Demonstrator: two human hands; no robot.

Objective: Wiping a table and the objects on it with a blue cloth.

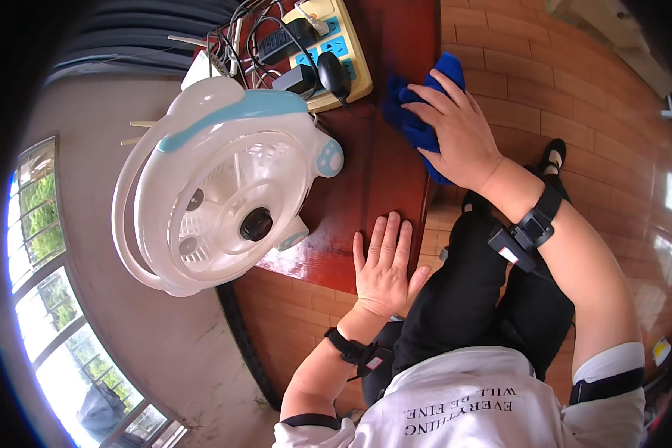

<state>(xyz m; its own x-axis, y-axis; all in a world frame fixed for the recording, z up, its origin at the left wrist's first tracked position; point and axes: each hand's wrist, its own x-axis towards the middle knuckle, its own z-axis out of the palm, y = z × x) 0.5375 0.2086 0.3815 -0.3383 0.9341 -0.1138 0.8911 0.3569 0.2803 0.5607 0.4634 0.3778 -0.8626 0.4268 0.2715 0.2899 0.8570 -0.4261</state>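
My right hand (453, 126) grips a blue cloth (411, 120) and presses it at the edge of a dark red wooden table (364, 151). Part of the cloth hangs over that edge. My left hand (385, 263) rests flat on the glossy tabletop near its corner, fingers spread a little, with nothing in it. To the left of both hands stands a white and light blue fan (224, 196) shaped like an animal, with a round clear front and a dark centre knob. The fan hides part of the table.
Behind the fan lies a cream power strip (361, 84) with blue sockets, several adapters (298, 79) and tangled black cables. A small white device (201, 68) with antennas sits beside them. A barred window (61, 302) is at left, and a dark curtain (140, 33) hangs at the back.
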